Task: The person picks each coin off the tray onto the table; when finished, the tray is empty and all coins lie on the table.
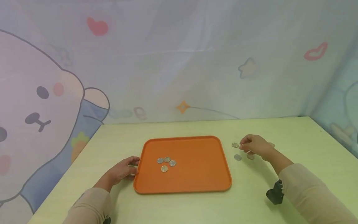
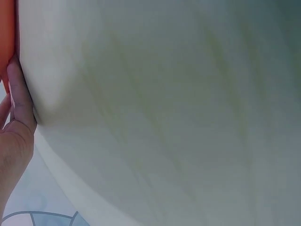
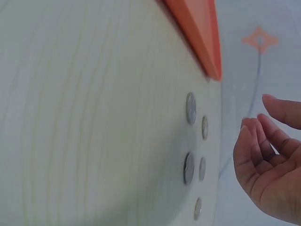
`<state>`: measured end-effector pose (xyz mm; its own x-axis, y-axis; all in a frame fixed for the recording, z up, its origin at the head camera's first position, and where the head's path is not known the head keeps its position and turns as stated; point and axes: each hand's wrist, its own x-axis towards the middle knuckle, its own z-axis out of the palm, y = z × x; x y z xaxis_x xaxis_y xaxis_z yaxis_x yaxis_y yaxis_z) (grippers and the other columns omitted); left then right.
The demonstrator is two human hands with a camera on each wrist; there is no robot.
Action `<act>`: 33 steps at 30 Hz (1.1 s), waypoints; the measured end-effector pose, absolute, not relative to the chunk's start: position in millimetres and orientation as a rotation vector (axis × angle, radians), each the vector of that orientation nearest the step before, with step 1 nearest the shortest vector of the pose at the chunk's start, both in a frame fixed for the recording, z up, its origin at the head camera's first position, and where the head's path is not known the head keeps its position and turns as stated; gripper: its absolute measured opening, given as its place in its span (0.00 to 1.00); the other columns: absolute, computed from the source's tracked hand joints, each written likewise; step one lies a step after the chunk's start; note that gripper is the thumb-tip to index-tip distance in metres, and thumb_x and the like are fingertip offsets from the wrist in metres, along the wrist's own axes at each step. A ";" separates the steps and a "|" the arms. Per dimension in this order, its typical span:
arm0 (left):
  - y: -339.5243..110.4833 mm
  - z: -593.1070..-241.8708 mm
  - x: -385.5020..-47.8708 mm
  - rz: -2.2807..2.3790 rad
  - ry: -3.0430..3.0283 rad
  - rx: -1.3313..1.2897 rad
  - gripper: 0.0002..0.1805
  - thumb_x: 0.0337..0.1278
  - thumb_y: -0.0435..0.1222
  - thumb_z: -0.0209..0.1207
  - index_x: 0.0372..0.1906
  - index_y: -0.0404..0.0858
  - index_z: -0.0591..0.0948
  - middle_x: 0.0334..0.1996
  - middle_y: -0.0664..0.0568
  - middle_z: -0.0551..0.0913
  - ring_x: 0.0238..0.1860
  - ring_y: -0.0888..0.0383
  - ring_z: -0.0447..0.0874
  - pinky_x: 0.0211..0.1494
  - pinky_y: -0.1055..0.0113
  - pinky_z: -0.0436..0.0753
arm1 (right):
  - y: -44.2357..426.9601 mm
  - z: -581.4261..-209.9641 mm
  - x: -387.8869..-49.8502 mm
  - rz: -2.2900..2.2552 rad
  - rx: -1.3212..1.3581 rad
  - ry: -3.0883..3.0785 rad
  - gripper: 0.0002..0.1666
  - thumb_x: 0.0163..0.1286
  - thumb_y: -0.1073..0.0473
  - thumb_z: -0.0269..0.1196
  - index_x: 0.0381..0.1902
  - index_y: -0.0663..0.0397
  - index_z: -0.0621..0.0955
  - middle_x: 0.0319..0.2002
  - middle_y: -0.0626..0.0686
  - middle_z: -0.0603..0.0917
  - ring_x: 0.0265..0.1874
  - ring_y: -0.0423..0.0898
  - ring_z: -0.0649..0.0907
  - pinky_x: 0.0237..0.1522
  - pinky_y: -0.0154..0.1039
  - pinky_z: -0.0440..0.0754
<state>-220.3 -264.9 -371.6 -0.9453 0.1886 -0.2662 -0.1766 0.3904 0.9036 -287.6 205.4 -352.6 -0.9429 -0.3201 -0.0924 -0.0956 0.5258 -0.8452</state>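
Note:
My left hand [image 1: 123, 170] rests at the left rim of an orange tray [image 1: 201, 174], its fingertips against the edge. The left wrist view shows extended fingers [image 2: 19, 89] touching the tray's side. Several silver coins [image 1: 164, 168] lie flat inside the tray, left of its middle. To the right of the tray, my right hand [image 1: 255, 145] hovers above more loose coins [image 1: 237, 157] on the table. Seen from the right wrist, its thumb and bent fingers stand apart with nothing visible between them, and several coins [image 3: 191, 108] lie below. The hand partly hides coins in the head view.
The pale yellow-green table [image 1: 179, 208] carries the tray and coins. Behind it hangs a printed cloth [image 1: 173, 68] with a bear, hearts and stars. A black heart-shaped piece [image 1: 275, 193] shows beside the right sleeve [image 1: 305, 186].

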 end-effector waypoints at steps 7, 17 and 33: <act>-263.8 -373.7 -219.7 1.573 2.334 -0.032 0.28 0.44 0.22 0.49 0.56 0.25 0.59 0.50 0.36 0.63 0.38 0.53 0.73 0.40 0.58 0.77 | 181.7 -344.5 -281.2 -1.489 -0.430 2.422 0.19 0.60 0.60 0.56 0.42 0.71 0.68 0.35 0.56 0.76 0.38 0.56 0.75 0.40 0.45 0.74; -265.2 -376.1 -220.6 1.566 2.339 -0.022 0.29 0.44 0.22 0.49 0.57 0.26 0.59 0.51 0.36 0.63 0.38 0.53 0.73 0.39 0.58 0.77 | 146.9 -341.3 -273.6 -1.579 -0.494 2.306 0.17 0.57 0.62 0.57 0.40 0.69 0.69 0.31 0.55 0.76 0.36 0.56 0.75 0.38 0.46 0.74; -267.1 -375.8 -222.7 1.567 2.340 0.013 0.29 0.44 0.23 0.49 0.57 0.25 0.59 0.50 0.35 0.64 0.39 0.53 0.73 0.40 0.58 0.76 | 88.1 -345.8 -267.9 -1.622 -0.533 2.223 0.18 0.56 0.64 0.58 0.41 0.72 0.71 0.33 0.54 0.76 0.33 0.51 0.76 0.36 0.43 0.75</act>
<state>-222.7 -267.1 -375.8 -0.9476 0.1853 -0.2604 -0.1701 0.3973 0.9018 -267.9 88.1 -345.8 -0.8731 -0.4851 -0.0496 -0.1007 0.2789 -0.9550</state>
